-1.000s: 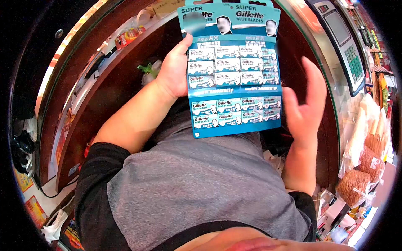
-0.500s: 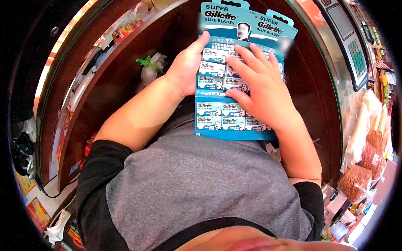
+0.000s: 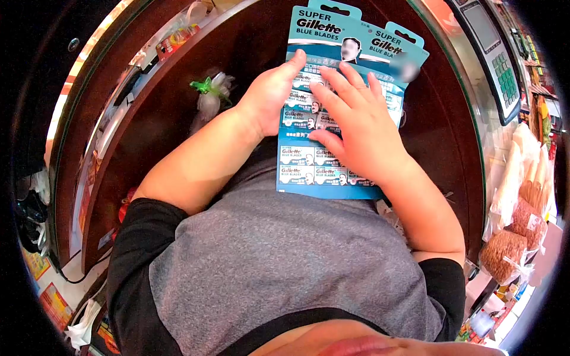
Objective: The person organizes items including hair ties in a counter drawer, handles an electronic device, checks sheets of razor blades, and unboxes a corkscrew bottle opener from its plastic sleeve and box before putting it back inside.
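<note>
A blue-green display card of Gillette razor blades [image 3: 323,188] leans in front of my chest, with a second header showing at its upper right. Rows of small blade packs [image 3: 297,155] cover its front. My left hand [image 3: 270,98] grips the card's left edge, thumb on the front and the other fingers hidden behind. Across the middle of the card lies my right hand [image 3: 359,124], fingers spread and palm towards the packs, covering several of them. Nothing shows between the right fingers.
A dark brown curved counter [image 3: 154,136] surrounds me. On it, left of the card, sits a clear plastic bag with a green tie [image 3: 209,98]. A scale with green keys [image 3: 504,83] stands at the upper right, above bagged dry goods [image 3: 504,256].
My right hand has slid slightly left and down across the packs. The card's top has shifted a little right and down, while my left hand keeps its hold.
</note>
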`<action>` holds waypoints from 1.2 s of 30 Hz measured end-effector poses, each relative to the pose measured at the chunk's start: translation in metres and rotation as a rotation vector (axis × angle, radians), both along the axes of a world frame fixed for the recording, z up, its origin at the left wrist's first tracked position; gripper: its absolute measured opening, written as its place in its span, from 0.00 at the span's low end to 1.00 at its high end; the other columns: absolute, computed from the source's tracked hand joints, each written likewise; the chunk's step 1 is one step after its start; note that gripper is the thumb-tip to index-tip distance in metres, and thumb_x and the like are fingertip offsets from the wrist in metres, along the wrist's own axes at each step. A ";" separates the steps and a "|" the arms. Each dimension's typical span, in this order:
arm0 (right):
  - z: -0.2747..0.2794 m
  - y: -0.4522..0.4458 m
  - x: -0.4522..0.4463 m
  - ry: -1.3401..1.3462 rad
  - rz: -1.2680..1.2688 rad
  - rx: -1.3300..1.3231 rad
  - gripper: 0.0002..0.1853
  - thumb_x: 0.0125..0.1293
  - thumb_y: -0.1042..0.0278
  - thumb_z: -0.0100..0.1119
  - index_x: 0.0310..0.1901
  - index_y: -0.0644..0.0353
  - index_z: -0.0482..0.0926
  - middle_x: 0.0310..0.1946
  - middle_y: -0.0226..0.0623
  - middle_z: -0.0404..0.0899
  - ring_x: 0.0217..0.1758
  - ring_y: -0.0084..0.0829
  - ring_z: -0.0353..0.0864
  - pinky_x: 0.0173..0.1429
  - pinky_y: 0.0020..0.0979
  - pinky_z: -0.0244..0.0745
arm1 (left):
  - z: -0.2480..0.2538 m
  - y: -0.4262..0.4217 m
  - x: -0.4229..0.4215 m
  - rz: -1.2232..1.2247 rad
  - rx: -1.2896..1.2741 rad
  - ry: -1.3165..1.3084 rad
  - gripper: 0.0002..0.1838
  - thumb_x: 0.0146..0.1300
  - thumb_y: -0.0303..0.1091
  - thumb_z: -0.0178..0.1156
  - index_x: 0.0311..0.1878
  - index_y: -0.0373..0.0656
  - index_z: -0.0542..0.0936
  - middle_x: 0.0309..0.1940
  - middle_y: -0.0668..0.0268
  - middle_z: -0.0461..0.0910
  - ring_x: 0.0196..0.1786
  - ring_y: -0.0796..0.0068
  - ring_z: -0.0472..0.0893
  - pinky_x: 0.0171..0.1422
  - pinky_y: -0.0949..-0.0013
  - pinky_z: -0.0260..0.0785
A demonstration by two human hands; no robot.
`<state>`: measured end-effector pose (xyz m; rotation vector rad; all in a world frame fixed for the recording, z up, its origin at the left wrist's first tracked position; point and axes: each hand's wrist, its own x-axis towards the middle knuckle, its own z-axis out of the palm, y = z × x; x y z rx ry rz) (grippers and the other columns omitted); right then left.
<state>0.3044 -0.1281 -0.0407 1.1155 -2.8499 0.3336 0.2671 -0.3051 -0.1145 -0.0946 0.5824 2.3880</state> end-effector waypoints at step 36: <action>0.010 0.066 -0.001 -0.019 -0.219 -0.021 0.39 0.47 0.61 0.77 0.63 0.64 0.75 0.60 0.49 0.75 0.68 0.52 0.69 0.74 0.46 0.61 | -0.027 -0.017 -0.012 -0.137 0.133 0.029 0.28 0.73 0.42 0.55 0.69 0.34 0.70 0.64 0.49 0.76 0.64 0.52 0.78 0.71 0.49 0.70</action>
